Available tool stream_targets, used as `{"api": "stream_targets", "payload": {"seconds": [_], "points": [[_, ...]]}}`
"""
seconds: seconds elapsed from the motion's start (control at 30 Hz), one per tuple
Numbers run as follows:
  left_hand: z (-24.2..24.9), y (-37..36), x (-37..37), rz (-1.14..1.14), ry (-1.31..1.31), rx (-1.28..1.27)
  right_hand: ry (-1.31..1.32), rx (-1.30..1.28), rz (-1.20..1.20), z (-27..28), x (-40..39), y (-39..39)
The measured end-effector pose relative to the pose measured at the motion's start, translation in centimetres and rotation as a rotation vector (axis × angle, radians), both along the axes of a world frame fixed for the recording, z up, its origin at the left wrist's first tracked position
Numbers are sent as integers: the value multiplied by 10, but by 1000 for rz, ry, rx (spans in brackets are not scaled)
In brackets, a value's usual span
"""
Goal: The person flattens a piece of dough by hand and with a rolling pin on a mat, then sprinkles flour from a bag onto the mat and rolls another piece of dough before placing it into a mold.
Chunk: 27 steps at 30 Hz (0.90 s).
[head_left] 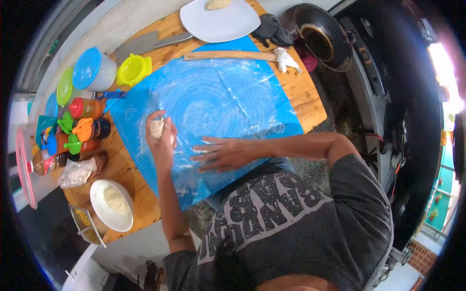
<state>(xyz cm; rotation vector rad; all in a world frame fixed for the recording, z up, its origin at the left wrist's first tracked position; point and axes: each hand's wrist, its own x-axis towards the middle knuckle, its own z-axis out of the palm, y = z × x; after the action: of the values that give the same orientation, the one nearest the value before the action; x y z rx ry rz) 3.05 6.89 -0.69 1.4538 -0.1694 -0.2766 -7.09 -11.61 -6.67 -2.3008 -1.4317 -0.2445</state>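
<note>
Holding dough (156, 128), the left hand (162, 140) curls; the right hand (224, 153) spreads over the mat (257, 104). A wooden stick (228, 56) lies across it.

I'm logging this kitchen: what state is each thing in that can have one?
Left hand: curled around pale dough lump
Right hand: open, palm down
Blue rectangular mat: spread out, flour-dusted
White round bowl: holding pale dough or flour
White rounded plate: holding dough piece
Clear blue-lidded plastic tub: closed
Red-lidded jar: closed
Black round metal wok: upright, brownish inside

Dark shirt (310, 237), pale lettering (281, 209) “BANDUN”; rest unclear
</note>
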Motion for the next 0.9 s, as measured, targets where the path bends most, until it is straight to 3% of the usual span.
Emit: {"api": "stream_targets", "payload": {"seconds": [0.1,0.17,0.23,0.33,0.43,0.53,0.6,0.67,0.73,0.8,0.9], "points": [[-4,4,13,-43,-157,84,45,214,-48,-37,18,-40],[-14,18,23,-174,-289,42,-35,198,-160,-4,29,-46],[0,14,21,-149,-215,138,-17,162,-219,11,39,-37],[12,14,20,-148,-234,193,0,105,18,8,43,0],[3,17,21,-168,-409,198,-203,181,306,-8,25,27],[5,7,0,-151,-481,251,-266,211,351,-34,30,27],[-2,11,-7,-210,-508,323,-322,263,155,-43,48,13],[-6,12,-21,-222,-567,373,-208,213,103,-41,72,-16],[3,1,-40,-211,-676,415,-108,-145,-154,5,54,-45],[40,-13,-39,-219,-544,411,-139,259,-279,49,39,-65],[55,-38,-41,-207,-448,417,-71,402,-507,62,36,-72]]}}
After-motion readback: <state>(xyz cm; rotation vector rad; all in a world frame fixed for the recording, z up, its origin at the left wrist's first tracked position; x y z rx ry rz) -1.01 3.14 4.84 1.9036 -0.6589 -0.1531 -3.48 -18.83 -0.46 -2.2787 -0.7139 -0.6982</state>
